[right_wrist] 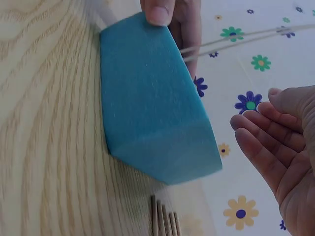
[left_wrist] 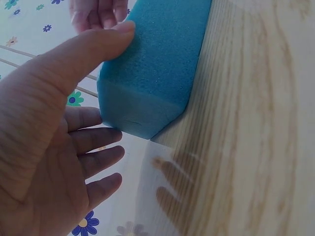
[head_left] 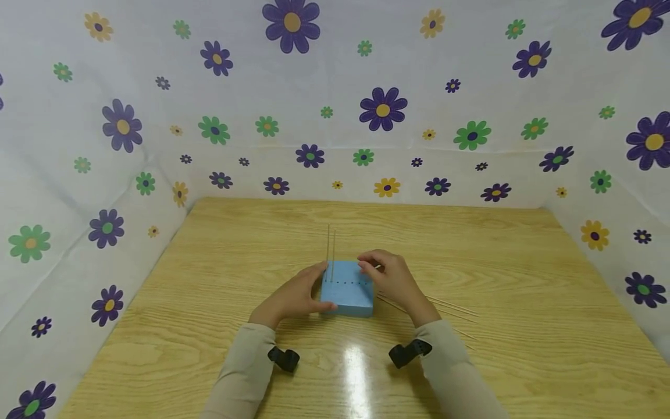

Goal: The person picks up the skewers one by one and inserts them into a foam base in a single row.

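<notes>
A blue block (head_left: 346, 295), foam-like, rests on the table with a row of small holes across its top. Two thin wooden sticks (head_left: 334, 250) stand upright near its left end. My left hand (head_left: 296, 295) holds the block at its left side, the thumb on the front edge and fingertips against the end face, as the left wrist view shows. Just over the block's right part hovers my right hand (head_left: 395, 280). Its fingers are loosely bent, and in the right wrist view the thumb is apart from the fingertips with no stick visible between them.
Several loose thin sticks (head_left: 455, 306) lie on the wood-grain table (head_left: 235, 244) to the right, partly behind my right forearm; their ends (right_wrist: 165, 216) show beside the block. A white flowered cloth (head_left: 335, 75) surrounds the table. Black straps (head_left: 410, 353) are on both wrists.
</notes>
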A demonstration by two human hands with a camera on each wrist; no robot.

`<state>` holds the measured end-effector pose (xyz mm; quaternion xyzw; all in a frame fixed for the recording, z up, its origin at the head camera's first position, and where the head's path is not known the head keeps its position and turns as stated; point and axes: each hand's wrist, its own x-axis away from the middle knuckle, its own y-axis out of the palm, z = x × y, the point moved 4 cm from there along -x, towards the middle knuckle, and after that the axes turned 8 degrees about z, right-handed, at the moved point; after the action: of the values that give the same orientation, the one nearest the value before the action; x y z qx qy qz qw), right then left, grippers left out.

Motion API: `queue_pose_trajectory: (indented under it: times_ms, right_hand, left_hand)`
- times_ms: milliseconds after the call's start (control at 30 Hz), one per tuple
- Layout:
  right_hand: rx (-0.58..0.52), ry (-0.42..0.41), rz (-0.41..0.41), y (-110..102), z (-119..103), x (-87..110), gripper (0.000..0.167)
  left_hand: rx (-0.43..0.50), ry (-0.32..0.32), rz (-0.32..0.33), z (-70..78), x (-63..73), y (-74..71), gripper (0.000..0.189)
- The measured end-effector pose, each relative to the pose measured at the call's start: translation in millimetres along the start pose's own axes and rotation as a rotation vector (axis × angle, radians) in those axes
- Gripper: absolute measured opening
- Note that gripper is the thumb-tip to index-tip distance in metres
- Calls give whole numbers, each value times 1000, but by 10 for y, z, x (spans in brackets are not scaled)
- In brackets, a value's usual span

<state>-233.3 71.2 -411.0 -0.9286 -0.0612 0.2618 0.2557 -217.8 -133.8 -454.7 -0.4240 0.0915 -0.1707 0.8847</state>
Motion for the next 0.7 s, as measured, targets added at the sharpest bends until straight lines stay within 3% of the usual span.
queue_pose_trajectory:
  times_ms: [700]
  right_hand:
    - [65,168,25,-495,396,229,22]
  left_hand:
    - [5,-10,-18,0,15,-3,100]
